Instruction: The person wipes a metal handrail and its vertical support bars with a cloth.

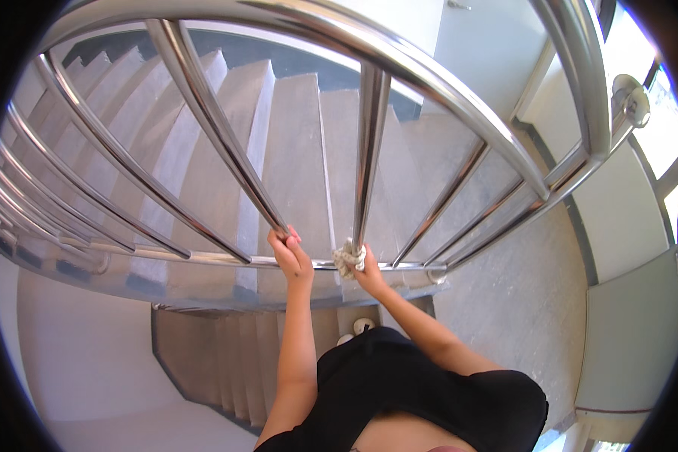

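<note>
My left hand (294,257) grips a shiny metal baluster (220,130) low down, just above the bottom rail (268,261) of the stair railing. To its right, my right hand (371,272) holds a crumpled, pale patterned cloth (349,259) against the foot of another baluster (371,147). The cloth bunches around the front of that post where it meets the bottom rail. Part of my right hand's fingers is hidden behind the cloth and post.
A thick metal handrail (339,25) arcs overhead. Beyond the balusters, concrete steps (288,152) run beside a wall. Another flight (237,350) descends at lower left. A landing floor (486,316) lies to the right, and a pale door (486,51) stands at the back.
</note>
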